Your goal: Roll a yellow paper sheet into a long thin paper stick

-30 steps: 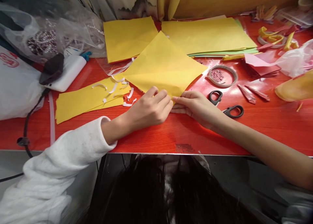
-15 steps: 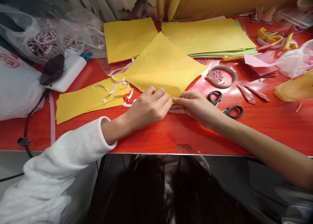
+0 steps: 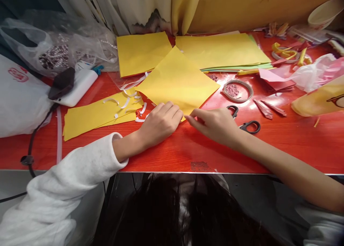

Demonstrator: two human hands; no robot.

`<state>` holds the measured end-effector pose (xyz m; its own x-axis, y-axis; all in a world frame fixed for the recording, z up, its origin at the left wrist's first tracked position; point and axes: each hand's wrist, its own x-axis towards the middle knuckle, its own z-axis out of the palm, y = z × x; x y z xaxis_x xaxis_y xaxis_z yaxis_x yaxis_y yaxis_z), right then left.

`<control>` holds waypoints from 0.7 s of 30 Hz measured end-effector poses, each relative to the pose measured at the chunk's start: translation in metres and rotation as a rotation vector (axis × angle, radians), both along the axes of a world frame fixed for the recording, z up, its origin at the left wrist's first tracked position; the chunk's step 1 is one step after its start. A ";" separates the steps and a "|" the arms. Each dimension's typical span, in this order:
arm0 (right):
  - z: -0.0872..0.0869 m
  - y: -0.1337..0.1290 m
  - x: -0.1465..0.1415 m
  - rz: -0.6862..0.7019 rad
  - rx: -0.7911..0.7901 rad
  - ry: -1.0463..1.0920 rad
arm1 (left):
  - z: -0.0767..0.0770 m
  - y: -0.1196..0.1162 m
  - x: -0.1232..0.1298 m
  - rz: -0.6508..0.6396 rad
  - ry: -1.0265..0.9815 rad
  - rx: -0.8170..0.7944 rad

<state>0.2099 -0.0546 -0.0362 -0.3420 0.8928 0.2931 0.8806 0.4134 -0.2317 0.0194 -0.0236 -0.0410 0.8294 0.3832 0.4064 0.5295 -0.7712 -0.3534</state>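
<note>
Fingers of left hand [image 3: 161, 126] together on near edge of yellow paper sheet [image 3: 177, 81]; those of right hand [image 3: 217, 127] bent at near corner; either grip indiscernible. Scissors [image 3: 244, 125] partly behind right hand; tape roll [image 3: 239, 100] beyond. Sheet plain, diamond-wise on red table [image 3: 161, 160], overlapping paper stack [image 3: 220, 52].

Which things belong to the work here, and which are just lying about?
In use:
yellow square paper sheet
left hand, on it
right hand, at its near corner

Apparently lying about:
black-handled scissors
round greyish ring
yellow paper strips
white paper scraps
white plastic bag
</note>
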 end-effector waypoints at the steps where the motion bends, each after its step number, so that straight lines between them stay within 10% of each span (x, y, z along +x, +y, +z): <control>1: -0.004 -0.002 -0.003 0.017 0.029 -0.032 | 0.000 0.000 0.000 -0.002 -0.012 -0.009; 21: -0.011 -0.003 -0.003 0.208 0.037 -0.241 | 0.001 0.001 -0.004 -0.140 0.026 0.058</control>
